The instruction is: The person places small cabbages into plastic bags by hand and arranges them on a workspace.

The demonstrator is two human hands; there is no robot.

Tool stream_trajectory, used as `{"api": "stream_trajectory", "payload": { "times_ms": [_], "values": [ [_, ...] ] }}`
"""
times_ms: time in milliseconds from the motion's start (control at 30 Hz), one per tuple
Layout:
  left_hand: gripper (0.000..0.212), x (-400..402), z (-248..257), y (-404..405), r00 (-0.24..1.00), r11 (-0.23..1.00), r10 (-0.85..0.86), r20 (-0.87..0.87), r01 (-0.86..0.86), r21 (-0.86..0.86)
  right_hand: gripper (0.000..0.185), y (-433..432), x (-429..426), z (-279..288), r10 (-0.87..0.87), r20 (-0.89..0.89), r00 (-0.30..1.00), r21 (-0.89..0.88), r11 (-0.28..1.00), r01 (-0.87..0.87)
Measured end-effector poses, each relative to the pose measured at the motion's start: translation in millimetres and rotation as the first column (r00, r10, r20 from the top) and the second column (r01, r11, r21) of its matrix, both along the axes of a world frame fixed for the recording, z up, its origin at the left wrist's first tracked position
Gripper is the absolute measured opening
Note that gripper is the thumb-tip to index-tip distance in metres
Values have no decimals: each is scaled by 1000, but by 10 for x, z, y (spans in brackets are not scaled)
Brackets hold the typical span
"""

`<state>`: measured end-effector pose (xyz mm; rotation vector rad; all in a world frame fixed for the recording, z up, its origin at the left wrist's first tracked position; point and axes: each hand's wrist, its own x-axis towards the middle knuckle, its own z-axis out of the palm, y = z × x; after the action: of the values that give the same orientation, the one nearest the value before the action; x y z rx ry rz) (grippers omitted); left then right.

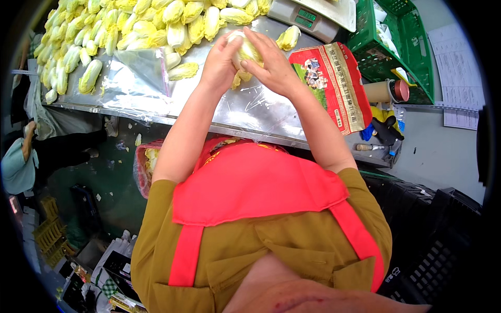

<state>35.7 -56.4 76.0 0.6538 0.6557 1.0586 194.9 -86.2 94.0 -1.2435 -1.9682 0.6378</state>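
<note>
Between both hands, a small yellow-white napa cabbage [249,53] is held above the metal table [250,107]. My left hand [221,62] grips its left side, the thumb across its pale base end. My right hand [274,64] wraps its right side, fingertips meeting the left hand at the top. Yellow leaves [240,78] show just below the cabbage; whether they are attached is unclear. A clear plastic bag [137,72] lies flat to the left of my hands, beside a loose cabbage [184,71]. Another single cabbage [289,38] rests to the right, near the scale.
Many cabbages [145,27] are heaped at the back left. A digital scale [303,19], a red printed bag [332,86] and a green crate [415,51] occupy the right. A lined bin [146,164] stands below the table edge. Another person [19,164] is at far left.
</note>
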Motion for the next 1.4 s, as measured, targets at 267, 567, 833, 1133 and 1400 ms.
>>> {"api": "stream_trajectory", "payload": {
  "times_ms": [267, 567, 833, 1133, 1400],
  "values": [
    [31, 4, 2, -91, 995, 995, 103, 1, -103, 11, 56, 175, -72, 156, -158, -91, 983, 249, 953, 176],
    [36, 50, -56, -179, 970, 977, 181, 163, -158, -144, 57, -249, -505, -304, -158, -103, 982, 131, 977, 171],
    [42, -4, -115, -121, 996, 995, -89, 29, 90, -31, 53, -156, -214, -214, -128, -325, 937, -75, 991, 109],
    [39, 273, -140, -78, 989, 978, 120, 89, -102, -181, 64, -185, -416, -416, -181, -302, 936, -16, 983, 184],
    [51, 256, -358, -26, 990, 996, -15, 137, 26, -81, 60, -132, -329, -484, -236, -271, 933, -7, 970, 243]
  ]
}}
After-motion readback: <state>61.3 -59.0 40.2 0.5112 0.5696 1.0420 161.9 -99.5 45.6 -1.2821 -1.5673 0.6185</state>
